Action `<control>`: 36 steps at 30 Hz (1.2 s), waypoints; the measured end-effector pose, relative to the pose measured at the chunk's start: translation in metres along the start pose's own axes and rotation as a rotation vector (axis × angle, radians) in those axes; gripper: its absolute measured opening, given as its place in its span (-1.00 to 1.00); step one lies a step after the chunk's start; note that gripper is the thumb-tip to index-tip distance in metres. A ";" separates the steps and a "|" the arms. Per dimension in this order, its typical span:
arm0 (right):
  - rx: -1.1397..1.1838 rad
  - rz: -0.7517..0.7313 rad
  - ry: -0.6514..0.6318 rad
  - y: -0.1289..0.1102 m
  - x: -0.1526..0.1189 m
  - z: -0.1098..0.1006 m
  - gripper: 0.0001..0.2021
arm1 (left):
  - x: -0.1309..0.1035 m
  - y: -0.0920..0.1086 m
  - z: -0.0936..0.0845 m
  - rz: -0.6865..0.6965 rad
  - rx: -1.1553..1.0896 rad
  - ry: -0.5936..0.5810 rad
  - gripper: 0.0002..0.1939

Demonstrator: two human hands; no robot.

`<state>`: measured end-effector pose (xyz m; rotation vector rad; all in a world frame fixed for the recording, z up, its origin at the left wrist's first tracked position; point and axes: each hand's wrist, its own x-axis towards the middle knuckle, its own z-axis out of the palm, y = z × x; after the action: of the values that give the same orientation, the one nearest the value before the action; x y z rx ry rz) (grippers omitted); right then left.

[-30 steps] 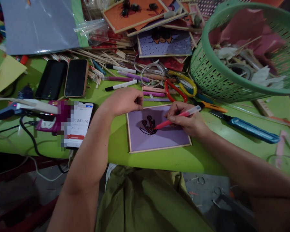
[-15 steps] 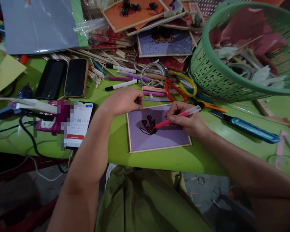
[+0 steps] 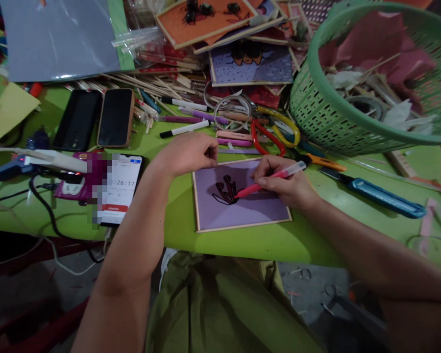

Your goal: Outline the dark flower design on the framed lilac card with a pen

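A purple card [image 3: 250,215] framed with thin wooden sticks lies on the green table. Drawn on it in black is a small plant with flowers [image 3: 227,189], with reddish stems and leaves. My right hand [image 3: 284,181] rests on the card's right side, its fingers closed round a pink marker [image 3: 253,189]. The marker's tip touches the base of the drawing, and its pale rear end points up to the right. My left hand [image 3: 191,152] sits at the card's upper left edge, its fingers curled into a loose fist with nothing visible in them.
A green basket [image 3: 325,113] of scraps stands at the right. Scissors [image 3: 266,139], a blue utility knife [image 3: 384,196], a tape roll [image 3: 232,113] and several markers lie behind the card. Phones [image 3: 115,117], a power strip [image 3: 71,189] and cables are at the left. Framed pictures [image 3: 250,63] are piled behind.
The marker's tip has shifted slightly right and down at the base of the drawing. My left hand has stayed in place.
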<state>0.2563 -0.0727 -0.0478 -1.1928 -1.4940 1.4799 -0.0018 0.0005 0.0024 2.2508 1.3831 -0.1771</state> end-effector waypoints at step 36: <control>-0.014 0.022 -0.016 -0.003 0.000 0.001 -0.65 | 0.001 -0.001 0.000 -0.004 -0.037 -0.007 -0.87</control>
<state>0.2553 -0.0732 -0.0445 -1.2118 -1.5084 1.4991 -0.0017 0.0015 0.0018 2.2150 1.3763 -0.1592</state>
